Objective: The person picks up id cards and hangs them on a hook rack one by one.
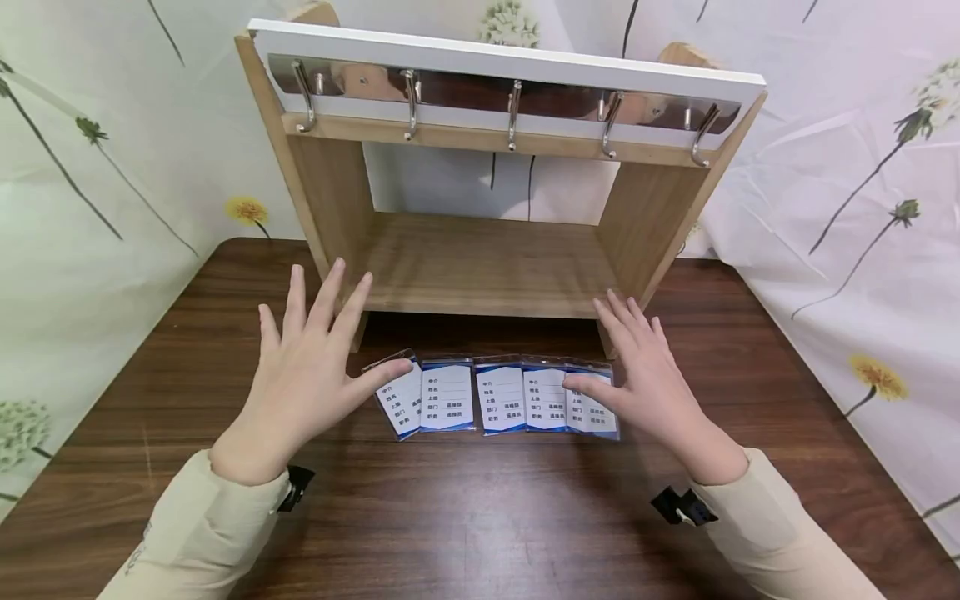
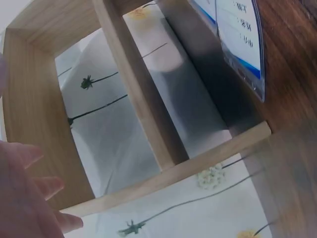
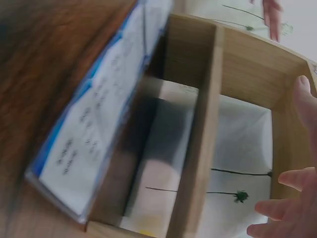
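Several clear-sleeved name badges [image 1: 447, 398], white with blue edges and printed text, lie in a row on the table, some overlapping. My left hand [image 1: 307, 375] is at the row's left end, fingers spread and straight, its thumb over the leftmost badge [image 1: 401, 402]. At the right end my right hand [image 1: 652, 383] also has its fingers extended, with the thumb over the rightmost badge [image 1: 592, 414]. Neither hand holds anything; whether the thumbs touch the badges I cannot tell. The left wrist view shows a badge [image 2: 240, 34] close up; the right wrist view shows blurred badges [image 3: 94, 114].
Behind the badges stands a wooden shelf rack [image 1: 487, 258] with a white top board. A metal strip on it carries several hooks [image 1: 514, 112]. Dark wood tabletop [image 1: 480, 508] stretches in front of the badges. Flower-patterned cloth [image 1: 112, 167] hangs around the table.
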Motion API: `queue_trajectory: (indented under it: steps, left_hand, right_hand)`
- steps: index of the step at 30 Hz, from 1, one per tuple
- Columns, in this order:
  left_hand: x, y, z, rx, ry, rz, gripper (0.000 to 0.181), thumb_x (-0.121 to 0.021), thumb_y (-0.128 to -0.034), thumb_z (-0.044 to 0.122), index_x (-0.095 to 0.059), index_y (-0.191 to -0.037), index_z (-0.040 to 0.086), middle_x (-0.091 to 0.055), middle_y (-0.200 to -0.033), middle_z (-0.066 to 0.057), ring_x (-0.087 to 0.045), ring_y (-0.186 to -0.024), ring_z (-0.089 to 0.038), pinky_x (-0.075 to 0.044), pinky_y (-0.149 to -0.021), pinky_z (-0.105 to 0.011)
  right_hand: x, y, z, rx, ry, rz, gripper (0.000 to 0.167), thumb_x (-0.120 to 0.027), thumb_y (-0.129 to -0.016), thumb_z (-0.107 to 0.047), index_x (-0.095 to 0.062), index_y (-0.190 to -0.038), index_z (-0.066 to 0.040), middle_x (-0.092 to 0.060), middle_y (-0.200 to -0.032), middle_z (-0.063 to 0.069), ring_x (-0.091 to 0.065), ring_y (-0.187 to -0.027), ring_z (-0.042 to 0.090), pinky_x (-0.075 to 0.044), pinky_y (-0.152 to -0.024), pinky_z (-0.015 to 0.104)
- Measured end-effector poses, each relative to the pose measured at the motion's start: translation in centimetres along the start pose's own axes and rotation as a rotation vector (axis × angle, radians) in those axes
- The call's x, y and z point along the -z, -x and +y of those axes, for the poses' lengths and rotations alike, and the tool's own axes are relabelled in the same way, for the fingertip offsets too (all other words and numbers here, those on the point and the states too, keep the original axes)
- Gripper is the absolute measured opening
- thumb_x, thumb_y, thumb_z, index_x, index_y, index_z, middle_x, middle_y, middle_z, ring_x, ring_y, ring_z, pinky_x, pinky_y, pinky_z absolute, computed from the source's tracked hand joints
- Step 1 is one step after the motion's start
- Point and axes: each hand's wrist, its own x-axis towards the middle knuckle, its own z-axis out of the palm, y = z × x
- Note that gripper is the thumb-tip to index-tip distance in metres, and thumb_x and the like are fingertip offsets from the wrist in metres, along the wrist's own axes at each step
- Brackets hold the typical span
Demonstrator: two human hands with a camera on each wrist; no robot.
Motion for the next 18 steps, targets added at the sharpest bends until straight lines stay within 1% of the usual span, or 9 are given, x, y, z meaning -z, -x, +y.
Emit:
queue_trajectory:
  steps: [3,6,12,18]
  left_hand:
    - [0.5,-0.1,-0.2,-0.009,0.011,0.025,0.101,-0.059,-0.0828,0.073,-0.013,-0.16,0.027,-0.004,-0.168,-0.005,0.012,-0.152,-0.038,-0.005,-0.107,-0.079]
    - [1.2,-0.1,-0.4,-0.017,0.027,0.054,0.1,-0.06,-0.0836,0.071,-0.016,-0.16,0.023,-0.005,-0.168,-0.006,0.008,-0.153,-0.04,-0.005,-0.108,-0.078]
    - [2.5,-0.4,-0.9,-0.024,0.063,0.118,0.099,-0.061,-0.0851,0.068,-0.018,-0.16,0.019,-0.01,-0.167,-0.008,0.002,-0.153,-0.041,-0.007,-0.11,-0.076]
    - [3.8,-0.8,-1.2,-0.04,0.108,0.191,0.099,-0.059,-0.0864,0.069,-0.02,-0.159,0.014,-0.012,-0.167,-0.009,-0.001,-0.153,-0.039,-0.007,-0.114,-0.071]
  right_hand:
    - [-0.4,0.4,0.5,0.018,-0.013,-0.021,0.098,-0.076,-0.081,-0.051,-0.03,-0.155,-0.005,-0.025,-0.161,0.018,-0.014,-0.151,0.041,-0.01,-0.118,0.063]
    - [-0.8,0.8,0.8,0.031,0.004,-0.042,0.097,-0.078,-0.081,-0.05,-0.032,-0.154,-0.005,-0.029,-0.16,0.019,-0.016,-0.151,0.041,-0.013,-0.119,0.061]
    - [-1.5,1.7,1.4,0.023,0.008,-0.084,0.098,-0.079,-0.079,-0.05,-0.033,-0.154,-0.006,-0.028,-0.161,0.015,-0.017,-0.151,0.039,-0.016,-0.119,0.058]
    - [-2.3,2.4,2.2,0.029,0.006,-0.063,0.092,-0.078,-0.08,-0.049,-0.039,-0.151,-0.005,-0.036,-0.157,0.015,-0.027,-0.147,0.041,-0.025,-0.115,0.058]
